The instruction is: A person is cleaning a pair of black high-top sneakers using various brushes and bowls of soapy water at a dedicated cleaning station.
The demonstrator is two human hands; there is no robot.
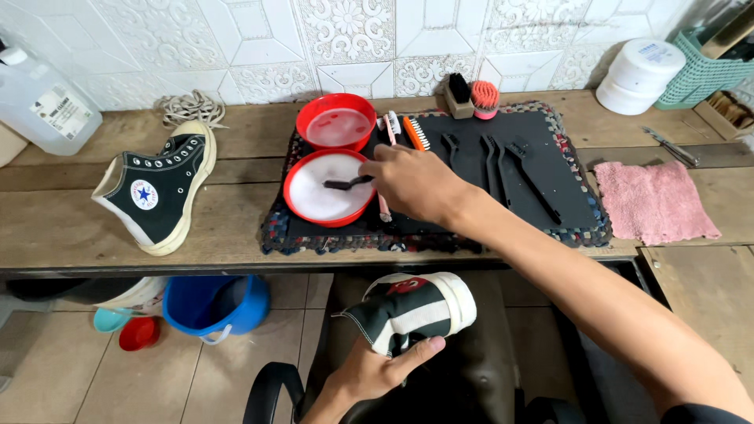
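Note:
My right hand (415, 182) reaches over the dark mat (550, 169) and grips a small black brush (345, 184), whose head dips into the foamy liquid of the near red bowl (297, 206). My left hand (373, 371) holds a black-and-white high-top sneaker (412, 310) low over my lap, toe pointing right. A second red bowl (336, 102) with pale liquid stands just behind the first.
A matching sneaker (161, 188) leans on the wooden bench at left, laces (191, 107) behind it. Three black brushes (503, 161) lie on the mat; a pink cloth (652, 200), white tub (640, 74) and clear jug (43, 98) sit around. A blue bucket (216, 306) is below.

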